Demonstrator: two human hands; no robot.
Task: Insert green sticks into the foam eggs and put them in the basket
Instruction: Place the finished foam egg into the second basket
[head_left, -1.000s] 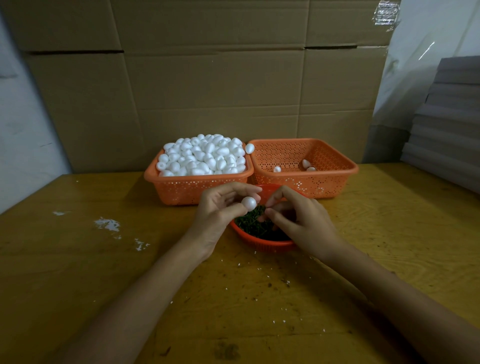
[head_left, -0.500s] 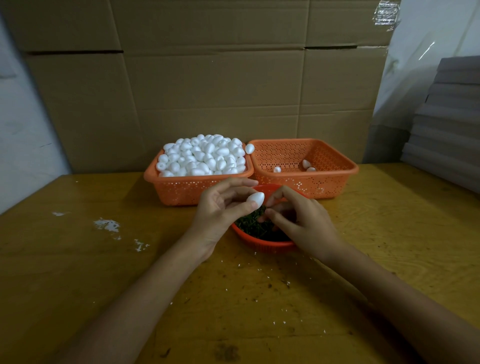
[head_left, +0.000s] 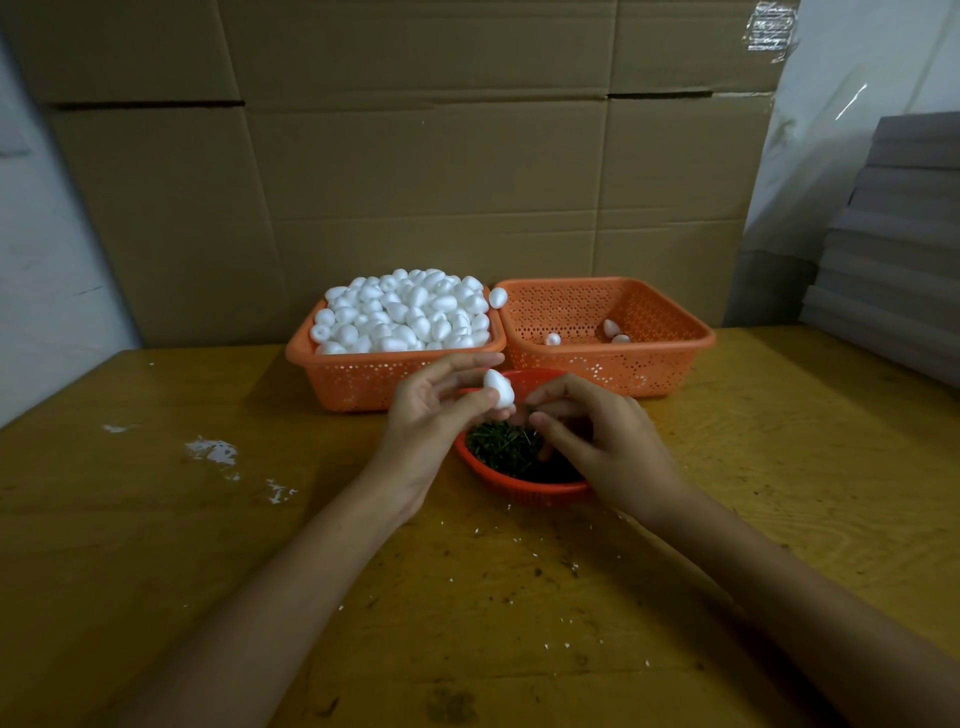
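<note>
1 foam egg (head_left: 498, 388) is pinched between thumb and fingertips of the left hand (head_left: 431, 415), long axis near upright, tipped left, above the bowl (head_left: 519, 488) of green sticks (head_left: 498, 447). Just to its right, the right hand (head_left: 602, 441) is held curled, fingertips drawn together; whether a stick is gripped cannot be told.

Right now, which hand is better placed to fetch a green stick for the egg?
The right hand: it is over the bowl of green sticks, while the left hand holds the foam egg.
</note>
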